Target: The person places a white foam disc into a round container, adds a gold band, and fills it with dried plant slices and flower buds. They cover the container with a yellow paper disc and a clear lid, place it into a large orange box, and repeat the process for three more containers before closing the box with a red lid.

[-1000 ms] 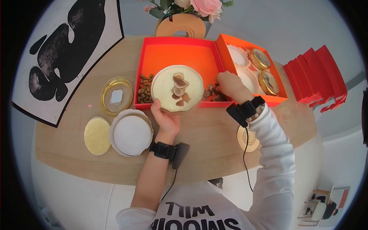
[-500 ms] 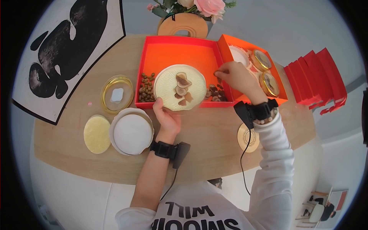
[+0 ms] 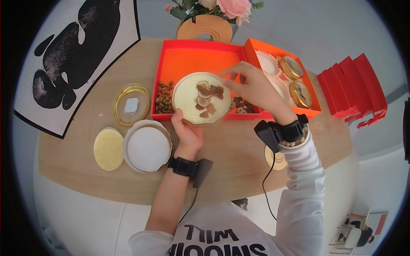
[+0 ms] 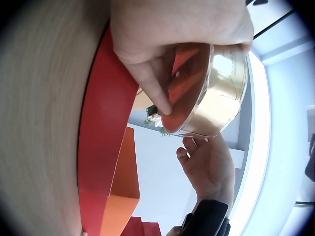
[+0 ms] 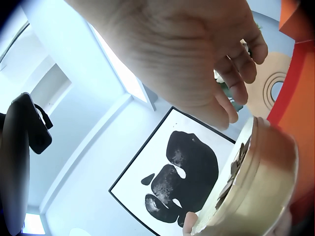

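Note:
My left hand (image 3: 188,135) holds up a round gold tin (image 4: 222,98), thumb at its near rim and fingers underneath. A cream embossed disc (image 3: 184,94) fills its top, with several brown dried slices (image 3: 203,101) lying on it. Just off the tin's right rim, my right hand (image 3: 259,87) hovers with loosely bent fingers; nothing shows between them in the right wrist view. Below is the red-orange box (image 3: 200,57). Small brownish-green round pieces (image 3: 163,99) are in its left front corner, and loose slices (image 3: 241,105) in its right front corner.
An orange box (image 3: 315,96) at the right contains gold-rimmed round tins (image 3: 300,94). Nearer on the table are a white round container (image 3: 147,148), a gold disc (image 3: 108,148), a clear gold-rimmed lid (image 3: 124,117) and a wooden disc (image 3: 273,158). Red boxes (image 3: 348,85) stand far right.
My right hand has moved from the box's right front corner up and left to the tin's rim, and its fingers have loosened. More brown slices lie on the disc. My left hand stays nearly still.

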`<state>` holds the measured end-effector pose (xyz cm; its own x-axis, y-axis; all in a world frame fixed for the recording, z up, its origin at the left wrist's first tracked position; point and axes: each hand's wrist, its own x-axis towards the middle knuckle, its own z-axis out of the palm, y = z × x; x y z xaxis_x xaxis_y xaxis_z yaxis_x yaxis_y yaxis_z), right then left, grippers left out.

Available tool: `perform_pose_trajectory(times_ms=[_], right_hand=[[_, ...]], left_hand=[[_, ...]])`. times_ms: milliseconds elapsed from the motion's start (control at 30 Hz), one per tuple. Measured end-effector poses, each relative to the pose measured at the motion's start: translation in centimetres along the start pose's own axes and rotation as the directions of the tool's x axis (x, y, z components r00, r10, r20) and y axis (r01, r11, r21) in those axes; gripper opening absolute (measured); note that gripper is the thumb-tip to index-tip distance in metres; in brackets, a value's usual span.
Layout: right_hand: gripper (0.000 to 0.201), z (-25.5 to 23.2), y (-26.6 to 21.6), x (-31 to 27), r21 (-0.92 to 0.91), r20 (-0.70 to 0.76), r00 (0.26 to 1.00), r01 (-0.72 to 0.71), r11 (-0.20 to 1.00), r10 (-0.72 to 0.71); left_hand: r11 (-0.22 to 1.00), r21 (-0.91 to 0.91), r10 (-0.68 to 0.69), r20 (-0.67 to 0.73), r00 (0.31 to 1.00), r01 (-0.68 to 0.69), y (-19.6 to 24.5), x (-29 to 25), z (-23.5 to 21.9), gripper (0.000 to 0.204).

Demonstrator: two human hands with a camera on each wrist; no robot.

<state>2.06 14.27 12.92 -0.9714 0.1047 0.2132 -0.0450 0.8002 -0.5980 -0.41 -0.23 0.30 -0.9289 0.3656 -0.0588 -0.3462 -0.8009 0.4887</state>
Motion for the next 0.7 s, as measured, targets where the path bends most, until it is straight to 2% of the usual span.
perform_pose_trajectory(times_ms=[33, 133, 167, 233, 300, 433, 533, 633, 700], right_hand=[[0.023, -0.3, 0.1, -0.1, -0.003, -0.035, 0.999, 0.009, 1.0, -0.01], [0.02, -1.5, 2.0, -0.1, -0.26, -0.024, 0.999, -0.039, 0.965, 0.034], [0.021, -1.3, 2.3, -0.3, -0.446, 0.046, 0.987, -0.115, 0.888, 0.151], [0.025, -0.9, 2.6, -0.7, -0.767, 0.106, 0.909, -0.184, 0.615, 0.403], [0.027, 0.6, 5.6, -0.9, -0.804, 0.174, 0.892, -0.115, 0.584, 0.416], [0.028, 2.1, 6.2, -0.7, -0.84, 0.255, 0.815, -0.08, 0.537, 0.52], [0.026, 2.5, 5.8, -0.8, -0.851, 0.28, 0.83, -0.018, 0.524, 0.482], [0.023, 2.7, 5.3, -0.4, -0.845, 0.245, 0.819, -0.083, 0.528, 0.52], [0.019, 2.6, 5.7, -0.6, -0.823, 0.231, 0.85, -0.088, 0.562, 0.473]], left_hand=[[1.0, 0.001, 0.003, 0.005, 1.0, -0.003, 0.0, -0.1, 0.0, 0.059], [1.0, 0.002, 0.013, -0.004, 1.0, -0.013, 0.1, -0.1, 0.1, 0.06], [1.0, -0.003, 0.014, -0.01, 1.0, -0.014, 0.1, -0.1, 0.1, 0.06], [1.0, -0.01, 0.016, -0.019, 1.0, -0.017, 0.0, 0.0, 0.1, 0.061], [1.0, -0.013, 0.018, -0.004, 1.0, -0.018, 0.0, 0.0, -0.1, 0.061], [1.0, -0.019, 0.017, -0.026, 0.999, -0.018, -0.2, 0.0, -0.2, 0.061], [1.0, -0.021, 0.02, -0.014, 1.0, -0.02, -0.1, 0.0, -0.2, 0.061], [0.999, -0.023, 0.031, -0.005, 1.0, -0.031, -0.2, 0.1, -0.3, 0.061], [0.999, -0.021, 0.03, 0.003, 1.0, -0.03, -0.2, 0.0, -0.3, 0.061]])
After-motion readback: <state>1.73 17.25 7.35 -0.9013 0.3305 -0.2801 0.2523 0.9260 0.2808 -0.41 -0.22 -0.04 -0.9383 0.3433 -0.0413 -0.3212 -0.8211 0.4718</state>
